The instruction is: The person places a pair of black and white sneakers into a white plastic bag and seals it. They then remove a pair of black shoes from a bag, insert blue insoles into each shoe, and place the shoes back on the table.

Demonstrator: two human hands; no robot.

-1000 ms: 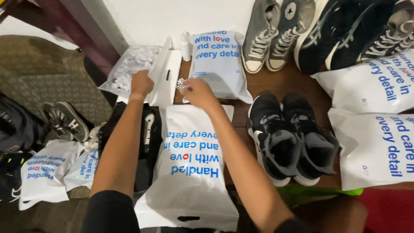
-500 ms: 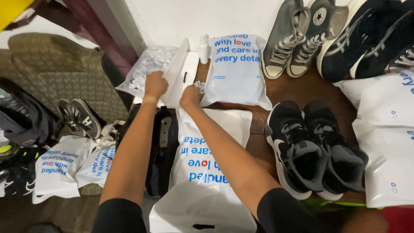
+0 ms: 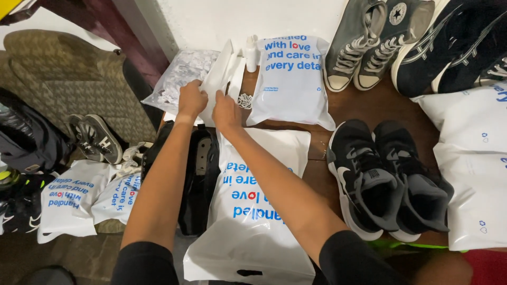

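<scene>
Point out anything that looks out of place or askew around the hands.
Nothing is spilled or damaged. The left hand and right hand grip a white folded bag standing on edge. One oddity: a pair of dark shoes lies tipped over on the floor, soles showing, while the black sneakers sit upright.

The worktop [image 3: 364,108] is dark brown wood. At its far edge, against the white wall, stand a pair of grey high-top sneakers [image 3: 364,47] and, at the far right corner, a pair of dark shoes [image 3: 454,47]. Near the far left corner lie a clear bag of small white pieces [image 3: 177,79] and a white printed bag [image 3: 290,79]. A large white bag with blue print [image 3: 253,211] reaches over the near edge. Beside it stands a pair of black sneakers [image 3: 385,179]. More white bags [image 3: 475,174] cover the right edge.
</scene>
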